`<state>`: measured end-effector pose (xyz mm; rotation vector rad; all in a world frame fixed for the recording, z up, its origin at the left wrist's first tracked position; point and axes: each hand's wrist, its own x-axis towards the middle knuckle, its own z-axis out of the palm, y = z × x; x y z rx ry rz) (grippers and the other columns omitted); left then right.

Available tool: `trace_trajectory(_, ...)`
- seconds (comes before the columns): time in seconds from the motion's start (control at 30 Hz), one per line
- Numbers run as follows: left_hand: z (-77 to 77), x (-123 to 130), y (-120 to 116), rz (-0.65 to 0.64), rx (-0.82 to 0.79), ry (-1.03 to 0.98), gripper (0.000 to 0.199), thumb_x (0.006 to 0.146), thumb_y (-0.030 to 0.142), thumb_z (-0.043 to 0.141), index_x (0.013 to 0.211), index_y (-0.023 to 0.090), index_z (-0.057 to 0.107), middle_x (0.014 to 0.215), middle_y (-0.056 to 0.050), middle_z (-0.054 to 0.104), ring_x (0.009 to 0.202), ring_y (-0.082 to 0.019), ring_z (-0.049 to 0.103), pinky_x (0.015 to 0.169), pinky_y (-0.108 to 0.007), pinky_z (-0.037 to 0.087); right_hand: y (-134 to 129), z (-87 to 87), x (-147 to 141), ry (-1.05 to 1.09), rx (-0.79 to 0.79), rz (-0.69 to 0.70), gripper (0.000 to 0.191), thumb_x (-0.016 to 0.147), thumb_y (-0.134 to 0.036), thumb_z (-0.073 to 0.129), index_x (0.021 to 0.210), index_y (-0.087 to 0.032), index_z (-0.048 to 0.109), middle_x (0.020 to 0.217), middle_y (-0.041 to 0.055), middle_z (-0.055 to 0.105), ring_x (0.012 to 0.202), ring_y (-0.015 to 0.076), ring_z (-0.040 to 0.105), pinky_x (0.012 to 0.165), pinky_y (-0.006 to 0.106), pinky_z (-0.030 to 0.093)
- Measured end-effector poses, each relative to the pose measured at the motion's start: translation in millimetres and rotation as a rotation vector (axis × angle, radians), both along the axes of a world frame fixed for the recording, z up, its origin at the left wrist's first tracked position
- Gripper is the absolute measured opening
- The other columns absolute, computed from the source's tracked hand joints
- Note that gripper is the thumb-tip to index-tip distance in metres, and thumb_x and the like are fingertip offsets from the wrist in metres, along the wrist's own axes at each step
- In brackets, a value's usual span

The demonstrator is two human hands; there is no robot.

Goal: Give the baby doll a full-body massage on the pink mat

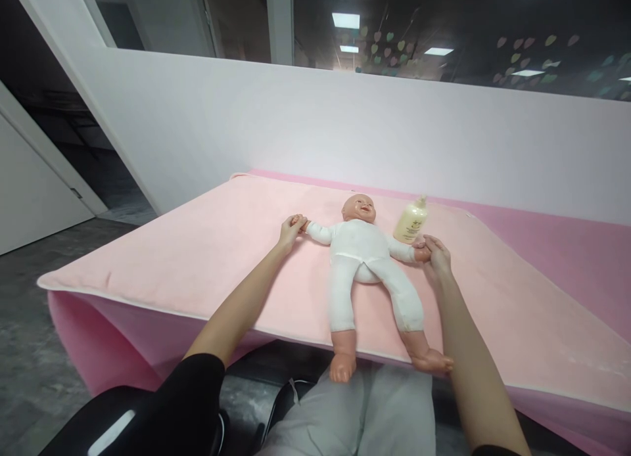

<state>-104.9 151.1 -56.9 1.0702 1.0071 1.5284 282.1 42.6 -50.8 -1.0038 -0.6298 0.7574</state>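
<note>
A baby doll (361,244) with a white cloth body lies on its back on a pink blanket (207,246), its arms stretched out sideways. Its feet reach over the blanket's near edge toward my lap. On the left, my left hand (290,231) is closed around one of the doll's hands. My right hand (438,255) grips the other doll hand between thumb and fingers. A pale yellow pump bottle (411,221) sits beside the doll's head, just beyond the arm that my right hand holds.
The blanket covers a table whose pink cover (552,246) shows at the right. Behind it stands a white partition (345,127) with dark glass above. A black chair (123,410) is at the lower left, and a white door (39,186) is at the far left.
</note>
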Motion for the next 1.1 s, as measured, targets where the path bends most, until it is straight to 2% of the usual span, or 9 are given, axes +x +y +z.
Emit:
trace_trajectory(0.13, -4.1, 0.2, 1.6, -0.028, 0.049, 0.033, 0.043, 0.058, 0.046, 0.08, 0.082, 0.015, 0.062, 0.078, -0.003, 0.063, 0.07, -0.012, 0.057, 0.062, -0.023, 0.045, -1.1, 3.5, -3.1, 0.002, -0.025, -0.028, 0.026, 0.072, -0.033, 0.071, 0.086, -0.014, 0.059, 0.06, 0.0024, 0.061, 0.058, 0.0135, 0.062, 0.061, 0.025, 0.055)
trace_trajectory(0.3, -8.9, -1.7, 6.8, -0.041, 0.06, 0.047, 0.042, 0.059, 0.05, 0.078, 0.074, 0.015, 0.059, 0.07, -0.001, 0.059, 0.064, -0.011, 0.054, 0.057, -0.021, 0.043, -1.5, 9.0, -1.5, 0.134, -0.066, 0.112, 0.03, 0.079, -0.046, 0.058, 0.085, -0.016, 0.058, 0.055, 0.0007, 0.056, 0.057, 0.0137, 0.06, 0.06, 0.027, 0.055)
trace_trajectory(0.4, -8.8, -2.1, 7.9, -0.045, 0.045, 0.052, 0.041, 0.06, 0.049, 0.076, 0.075, 0.015, 0.059, 0.068, 0.0, 0.058, 0.061, -0.01, 0.053, 0.055, -0.021, 0.042, -2.0, 12.0, -1.6, 0.165, -0.049, 0.142, 0.025, 0.079, -0.041, 0.053, 0.082, -0.016, 0.057, 0.055, 0.0015, 0.055, 0.056, 0.0136, 0.059, 0.06, 0.027, 0.054)
trace_trajectory(0.53, -5.9, -1.7, 5.6, -0.035, 0.017, 0.056, 0.038, 0.064, 0.048, 0.074, 0.075, 0.015, 0.059, 0.063, 0.001, 0.056, 0.056, -0.009, 0.05, 0.051, -0.02, 0.04, -0.6, 12.4, -2.5, 0.14, -0.112, 0.048, 0.015, 0.072, -0.028, 0.053, 0.078, -0.015, 0.057, 0.053, 0.0026, 0.056, 0.055, 0.0143, 0.059, 0.059, 0.025, 0.054)
trace_trajectory(0.63, -3.5, -1.0, 3.3, -0.028, 0.018, 0.061, 0.035, 0.068, 0.047, 0.072, 0.074, 0.015, 0.059, 0.062, 0.002, 0.056, 0.056, -0.009, 0.05, 0.052, -0.02, 0.04, 1.4, 10.0, -1.2, 0.118, -0.16, -0.01, 0.017, 0.07, -0.029, 0.055, 0.077, -0.015, 0.058, 0.054, 0.0023, 0.058, 0.056, 0.0149, 0.061, 0.057, 0.025, 0.054)
trace_trajectory(0.8, -0.8, -0.4, 3.9, 0.042, -0.057, 0.008, 0.033, 0.081, 0.046, 0.056, 0.074, 0.014, 0.06, 0.061, -0.001, 0.059, 0.049, -0.011, 0.053, 0.054, -0.025, 0.042, 3.4, 7.5, 2.6, 0.108, -0.177, -0.022, 0.019, 0.072, -0.031, 0.051, 0.079, -0.014, 0.059, 0.055, 0.0029, 0.059, 0.055, 0.0148, 0.061, 0.057, 0.026, 0.054)
trace_trajectory(1.1, 2.1, -3.9, 4.0, -0.004, -0.083, -0.084, 0.023, 0.079, 0.035, 0.062, 0.074, 0.012, 0.063, 0.066, -0.003, 0.066, 0.051, -0.008, 0.053, 0.059, -0.023, 0.044, 2.6, 7.6, 2.9, 0.101, -0.19, -0.043, 0.02, 0.067, -0.031, 0.058, 0.076, -0.014, 0.057, 0.057, 0.0045, 0.061, 0.054, 0.0154, 0.061, 0.054, 0.025, 0.053)
